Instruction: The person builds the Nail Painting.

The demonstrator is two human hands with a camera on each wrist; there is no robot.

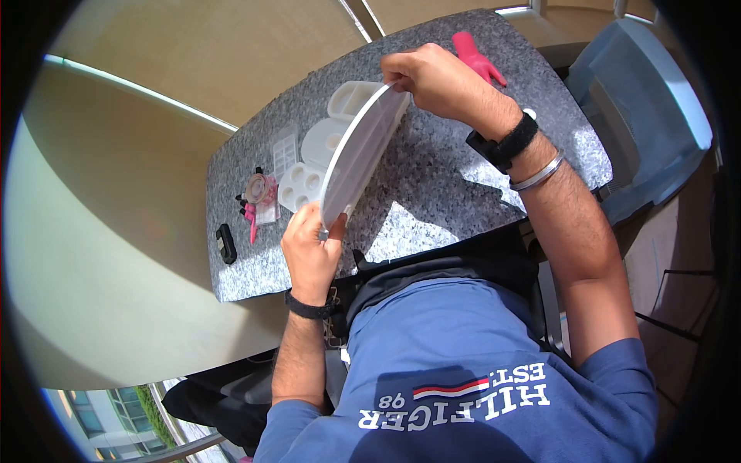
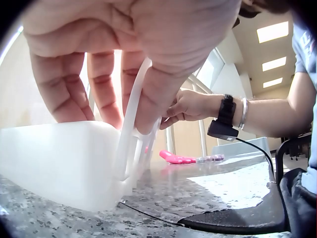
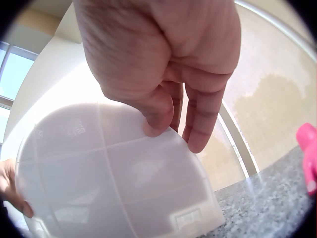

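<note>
Both hands hold a large white translucent panel (image 1: 356,158) with a curved rim, tilted up on edge over the granite-patterned table. The left hand (image 1: 309,251) grips its near end, thumb on one side and fingers on the other; in the left wrist view the rim (image 2: 132,111) passes between them, beside a white box-like wall (image 2: 59,163). At the far end, the right hand (image 1: 440,83) pinches the upper edge. Raised grid lines cross the panel's face (image 3: 94,168) in the right wrist view, where the right hand's thumb and fingers (image 3: 203,116) lie at its top edge.
White trays with round cups (image 1: 299,185) and sections (image 1: 353,99) lie left of the panel, near a clear gridded tray (image 1: 285,151). Small pink items (image 1: 251,220) and a black object (image 1: 226,244) are farther left. A pink hand-shaped object (image 1: 472,58) lies at the back; a blue chair (image 1: 648,116) stands right.
</note>
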